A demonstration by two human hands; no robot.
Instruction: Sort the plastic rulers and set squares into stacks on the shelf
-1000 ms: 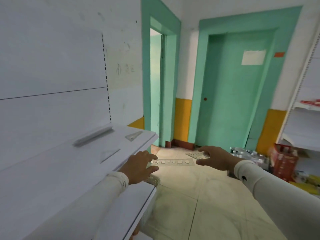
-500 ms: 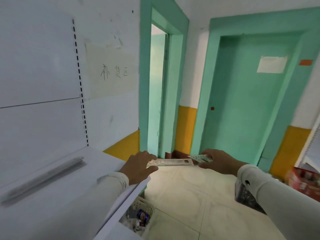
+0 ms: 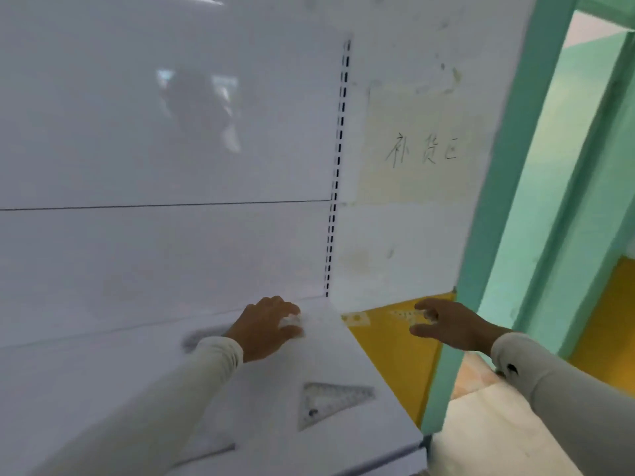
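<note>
Now: left hand (image 3: 266, 326) over the far right corner of the white shelf (image 3: 343, 365), fingers curled on one end of a clear ruler (image 3: 354, 318). Its other end sticks out past the shelf's right edge, seen against the yellow wall band. Right hand (image 3: 446, 326) off the shelf to the right, pinching a small clear set square (image 3: 407, 315) between thumb and fingers. Another set square (image 3: 331, 398) lies flat near the shelf's front right, untouched. Grey stack (image 3: 199, 336) of rulers partly hidden behind the left wrist, blurred. More clear pieces at the near edge (image 3: 206, 453), shape unclear.
</note>
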